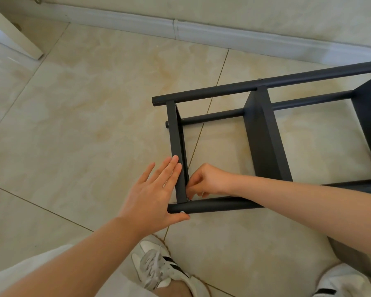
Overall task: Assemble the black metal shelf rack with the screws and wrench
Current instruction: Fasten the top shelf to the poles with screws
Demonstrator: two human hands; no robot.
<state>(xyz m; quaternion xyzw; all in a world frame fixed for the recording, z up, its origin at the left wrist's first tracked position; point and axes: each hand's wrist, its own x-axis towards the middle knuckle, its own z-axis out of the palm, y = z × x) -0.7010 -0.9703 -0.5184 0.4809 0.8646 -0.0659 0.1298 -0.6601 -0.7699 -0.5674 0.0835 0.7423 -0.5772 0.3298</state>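
Nearest the viewer, a white shoe is planted on the tiled floor, and both forearms reach out from there to the near left corner of the black rack, which lies on its side.

The near pole runs left to right. A screw head shows on its near face, close to its left end. The left hand lies flat and spread. Its thumb touches the pole just under that screw, and its straight fingers press the outer, left face of the end panel. It holds nothing and seems only to brace the corner.

The right hand comes in over the pole from the right, inside the frame. Its fingers are curled tight and pinch a small bright metal part where the panel meets the pole. I cannot tell whether it is a nut or a tool tip.

So the joint sits between the two hands, with the screw's axis running near to far through the pole. The right fingers are on its far, inner end, and the left thumb is at its near head. Tightening here probably needs a turn about that axis while the left hand keeps the panel square.

Farther off, the end panel runs away to the far pole, which carries another screw. Beyond it is the baseboard.
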